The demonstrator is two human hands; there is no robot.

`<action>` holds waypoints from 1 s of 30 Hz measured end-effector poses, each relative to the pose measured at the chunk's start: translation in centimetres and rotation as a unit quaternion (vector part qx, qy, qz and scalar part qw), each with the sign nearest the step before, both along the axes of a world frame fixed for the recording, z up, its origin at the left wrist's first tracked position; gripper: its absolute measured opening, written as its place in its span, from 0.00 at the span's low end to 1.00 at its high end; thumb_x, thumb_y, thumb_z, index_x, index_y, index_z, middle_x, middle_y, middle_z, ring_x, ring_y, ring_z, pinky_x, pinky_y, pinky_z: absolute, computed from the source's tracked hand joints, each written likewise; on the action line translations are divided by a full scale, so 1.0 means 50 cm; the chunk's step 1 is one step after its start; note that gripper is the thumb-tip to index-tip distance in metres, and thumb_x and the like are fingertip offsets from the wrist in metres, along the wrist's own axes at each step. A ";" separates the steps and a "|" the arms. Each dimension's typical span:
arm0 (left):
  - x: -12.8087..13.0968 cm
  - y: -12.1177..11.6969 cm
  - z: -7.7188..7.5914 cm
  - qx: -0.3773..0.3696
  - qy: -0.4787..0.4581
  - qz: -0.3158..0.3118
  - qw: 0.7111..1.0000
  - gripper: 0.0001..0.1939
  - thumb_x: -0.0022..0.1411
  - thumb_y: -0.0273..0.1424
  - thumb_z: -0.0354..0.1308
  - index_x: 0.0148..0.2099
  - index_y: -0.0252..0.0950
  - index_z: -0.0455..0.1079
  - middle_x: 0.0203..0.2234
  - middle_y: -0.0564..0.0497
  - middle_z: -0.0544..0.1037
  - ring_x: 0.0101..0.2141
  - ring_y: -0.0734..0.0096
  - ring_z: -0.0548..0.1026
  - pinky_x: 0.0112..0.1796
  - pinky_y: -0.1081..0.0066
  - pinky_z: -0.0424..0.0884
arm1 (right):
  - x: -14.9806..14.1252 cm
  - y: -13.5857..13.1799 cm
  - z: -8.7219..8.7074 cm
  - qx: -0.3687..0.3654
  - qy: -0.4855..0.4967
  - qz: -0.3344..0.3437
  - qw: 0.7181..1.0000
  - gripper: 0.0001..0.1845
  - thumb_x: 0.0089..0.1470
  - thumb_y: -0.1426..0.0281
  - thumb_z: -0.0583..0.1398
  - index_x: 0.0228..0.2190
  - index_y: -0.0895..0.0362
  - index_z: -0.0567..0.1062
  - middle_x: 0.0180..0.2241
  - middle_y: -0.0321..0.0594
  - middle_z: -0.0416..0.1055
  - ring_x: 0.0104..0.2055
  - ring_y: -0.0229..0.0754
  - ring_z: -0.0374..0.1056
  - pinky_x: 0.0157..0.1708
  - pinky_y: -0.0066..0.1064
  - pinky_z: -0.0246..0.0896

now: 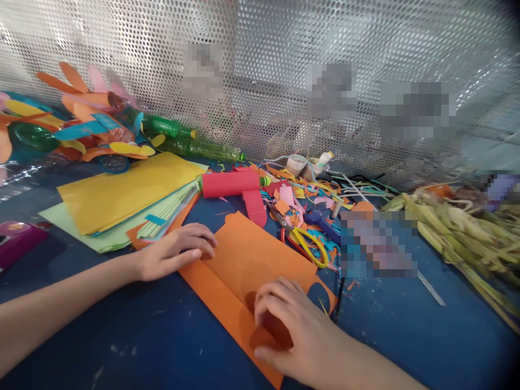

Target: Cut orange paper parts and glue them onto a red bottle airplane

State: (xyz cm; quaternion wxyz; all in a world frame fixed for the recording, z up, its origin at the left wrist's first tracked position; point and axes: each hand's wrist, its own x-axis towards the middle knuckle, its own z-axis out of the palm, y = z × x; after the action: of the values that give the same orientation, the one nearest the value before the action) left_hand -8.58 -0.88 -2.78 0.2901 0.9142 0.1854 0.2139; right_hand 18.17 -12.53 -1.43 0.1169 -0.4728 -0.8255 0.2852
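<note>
Orange paper (260,249) lies on the desk (150,336), under your left hand (179,249) and right hand (309,330); fingers curve loosely, clenching nothing, apparently to keep it flat. Scissors (290,228) rest just beyond, seemingly within reach.

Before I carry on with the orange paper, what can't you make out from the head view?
All in the head view:
- Part of the orange paper: hidden by the right hand.
- Purple object: cut off by the left edge.
- Item right of the scissors: obscured by a pixelated patch.
- Pale leafy bundle: cut off by the right edge.
</note>
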 end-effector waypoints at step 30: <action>0.014 -0.044 -0.019 0.026 -0.040 0.154 0.987 0.09 0.59 0.31 0.54 0.43 0.39 0.69 0.37 0.49 0.73 0.39 0.69 0.72 0.40 0.69 0.70 | 0.042 0.026 -0.013 0.262 0.072 -0.082 0.959 0.15 0.52 0.72 0.57 0.44 0.53 0.67 0.47 0.44 0.64 0.50 0.45 0.61 0.49 0.40 0.58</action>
State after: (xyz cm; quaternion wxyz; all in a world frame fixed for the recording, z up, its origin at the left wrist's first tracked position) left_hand -7.87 -3.10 -3.74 0.2369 0.8729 0.3063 0.2968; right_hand 20.25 -11.25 -2.06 0.3190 -0.4702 -0.8188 0.0817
